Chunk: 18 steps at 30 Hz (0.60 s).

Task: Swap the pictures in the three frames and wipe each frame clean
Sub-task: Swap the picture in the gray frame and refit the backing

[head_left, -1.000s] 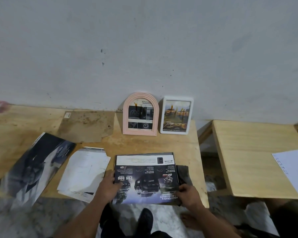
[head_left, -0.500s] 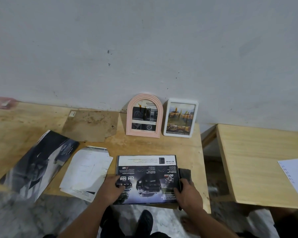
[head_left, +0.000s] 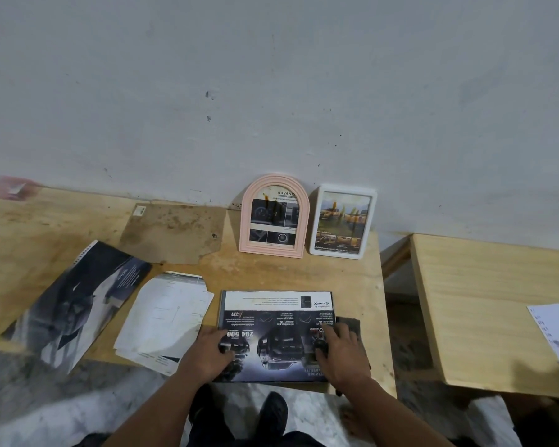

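A large dark car picture lies flat at the table's front edge, printed side up. My left hand rests on its lower left part with the fingers spread over the print. My right hand lies on its lower right corner, fingertips bent down onto the print, and its palm covers part of a dark cloth that sticks out beside the picture. A pink arched frame and a white rectangular frame stand upright against the wall, each with a picture inside.
The wooden table also carries a dark brochure overhanging its front left, a stack of white sheets and a brown backing board. A second wooden table with white paper stands to the right across a gap.
My right hand has slid from the picture's right edge leftward onto its surface. My left hand has shifted slightly further onto the print. The picture and cloth stayed in place.
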Available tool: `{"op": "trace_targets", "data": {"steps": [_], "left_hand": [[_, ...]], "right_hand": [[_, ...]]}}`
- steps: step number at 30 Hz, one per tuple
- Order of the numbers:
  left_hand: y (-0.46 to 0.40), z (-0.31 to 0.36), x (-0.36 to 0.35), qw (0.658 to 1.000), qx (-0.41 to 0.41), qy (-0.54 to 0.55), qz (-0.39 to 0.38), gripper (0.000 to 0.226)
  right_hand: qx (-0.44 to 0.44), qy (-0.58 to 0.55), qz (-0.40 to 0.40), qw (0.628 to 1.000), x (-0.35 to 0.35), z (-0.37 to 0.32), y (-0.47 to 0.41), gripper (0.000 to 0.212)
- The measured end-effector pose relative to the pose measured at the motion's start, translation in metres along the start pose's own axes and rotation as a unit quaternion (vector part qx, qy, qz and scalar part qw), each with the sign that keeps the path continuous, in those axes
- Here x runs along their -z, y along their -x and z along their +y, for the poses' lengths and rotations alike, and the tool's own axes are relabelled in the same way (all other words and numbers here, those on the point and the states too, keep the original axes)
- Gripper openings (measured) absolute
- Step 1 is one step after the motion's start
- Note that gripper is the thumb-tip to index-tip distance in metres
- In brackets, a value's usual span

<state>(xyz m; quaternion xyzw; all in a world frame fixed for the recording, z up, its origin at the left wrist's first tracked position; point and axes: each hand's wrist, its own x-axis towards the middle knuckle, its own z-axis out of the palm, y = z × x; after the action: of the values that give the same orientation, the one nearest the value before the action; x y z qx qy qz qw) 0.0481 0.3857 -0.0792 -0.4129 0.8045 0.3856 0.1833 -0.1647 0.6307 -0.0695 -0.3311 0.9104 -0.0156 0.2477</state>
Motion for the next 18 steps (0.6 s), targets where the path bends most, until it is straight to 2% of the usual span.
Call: {"op": "trace_targets", "data": {"steps": [6,13,18], "left_hand": [[-0.001,0.003,0.002,1.000,-0.011,-0.016,-0.002,0.049],[0.000,0.004,0.011,0.999,-0.032,-0.028,-0.007,0.041],[-0.004,-0.009,0.041,0.999,-0.007,-0.013,0.032,0.058]], "right_hand": [[0.062,0.055,-0.080,0.993,0.008,-0.015,-0.015,0.066],[0.064,0.031,-0.040,0.997,0.010,-0.022,-0.014,0.056],[0.051,0.027,-0.006,0.998,0.031,-0.046,-0.034,0.054]]}}
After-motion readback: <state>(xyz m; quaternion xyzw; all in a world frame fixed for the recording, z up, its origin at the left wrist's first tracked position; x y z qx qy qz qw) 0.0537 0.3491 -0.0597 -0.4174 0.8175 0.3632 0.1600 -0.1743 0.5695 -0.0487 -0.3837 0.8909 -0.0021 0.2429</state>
